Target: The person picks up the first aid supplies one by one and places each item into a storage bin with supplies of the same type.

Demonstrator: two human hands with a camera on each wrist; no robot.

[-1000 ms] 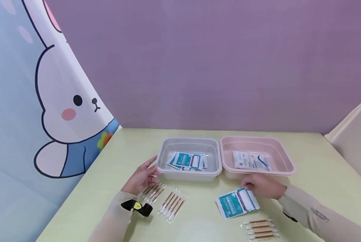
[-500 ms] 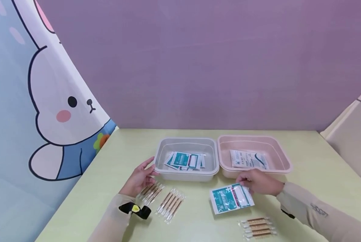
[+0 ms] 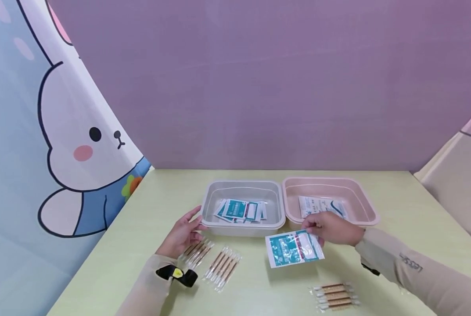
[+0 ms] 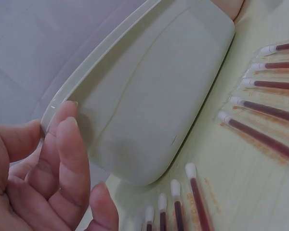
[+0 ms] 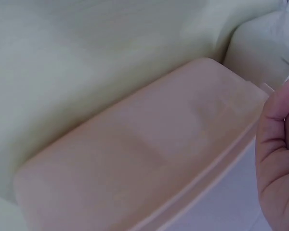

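My right hand pinches a teal-and-white sachet by its upper right corner, above the table in front of the two bins. In the right wrist view the thumb side of that hand shows at the right edge; the sachet is mostly out of frame. At the left front corner of the grey bin, my left hand touches the rim with loosely bent fingers. Several similar sachets lie inside that bin. Beside it, the pink bin holds white-and-blue packets, partly covered by my right hand.
Clear packs of brown-stemmed cotton swabs lie on the pale yellow table: one pack by my left wrist, another pack to its right, a third pack at the front right. A purple backdrop stands behind.
My right hand has lifted the sachet and carried it left and away from me, towards the grey bin. The left hand stays at the bin's corner. The head view has shifted slightly.
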